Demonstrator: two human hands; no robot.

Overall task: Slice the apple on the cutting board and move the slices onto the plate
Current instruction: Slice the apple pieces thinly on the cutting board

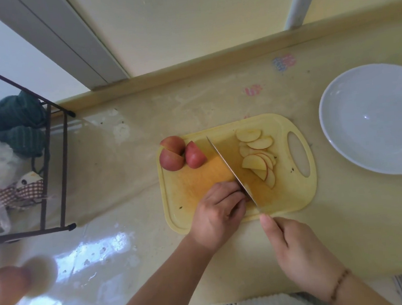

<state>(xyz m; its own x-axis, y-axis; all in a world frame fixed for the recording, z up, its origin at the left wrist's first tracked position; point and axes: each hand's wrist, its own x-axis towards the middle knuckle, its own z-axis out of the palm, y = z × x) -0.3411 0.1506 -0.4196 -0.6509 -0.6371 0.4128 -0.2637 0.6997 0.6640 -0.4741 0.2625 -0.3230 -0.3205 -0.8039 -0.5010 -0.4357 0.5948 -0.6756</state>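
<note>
Right hand [296, 248]: gripping knife [230, 167]. Left hand [218, 213]: fingers curled, contents hidden. Yellow cutting board [288, 200]: apple slices [258, 157], wedges [181, 155]. White plate [336, 108].

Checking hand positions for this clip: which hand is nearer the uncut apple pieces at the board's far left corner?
Left. The left hand is on the board, below the uncut apple pieces; the right hand is off it.

you see a glossy cream bench [128, 158]; behind it a pale wall [185, 21], at its left end a dark wire rack [61, 163].
</note>
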